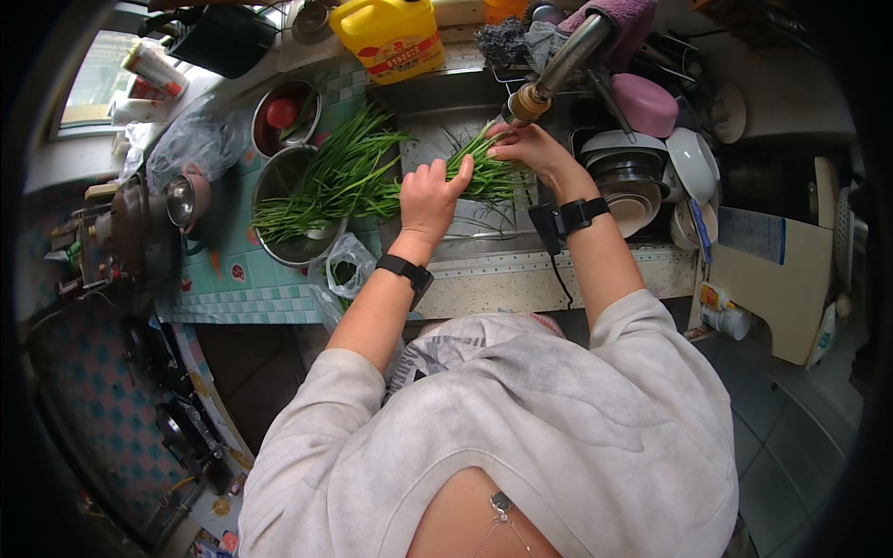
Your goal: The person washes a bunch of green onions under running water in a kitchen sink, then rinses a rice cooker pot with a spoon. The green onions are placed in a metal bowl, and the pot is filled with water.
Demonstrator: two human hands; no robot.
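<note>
A bunch of long green leaves, probably garlic chives (pixel 481 174), lies across my grip over the steel sink (pixel 425 125). My left hand (pixel 430 199) is closed around its middle, thumb towards the right. Beneath the faucet (pixel 528 104), my right hand (pixel 534 153) pinches the stem ends, where water seems to run. More loose chives (pixel 335 178) spill over a steel bowl (pixel 268 183) on the left counter. Dark leaf scraps lie on the sink bottom. My palms are hidden from view.
Right of the sink stand stacked bowls (pixel 628 206) and a pink basin (pixel 643 104). A yellow jug (pixel 391 38) stands behind the sink. A smaller bowl holds a red tomato (pixel 282 113). A plastic bag (pixel 352 268) hangs at the counter's front edge.
</note>
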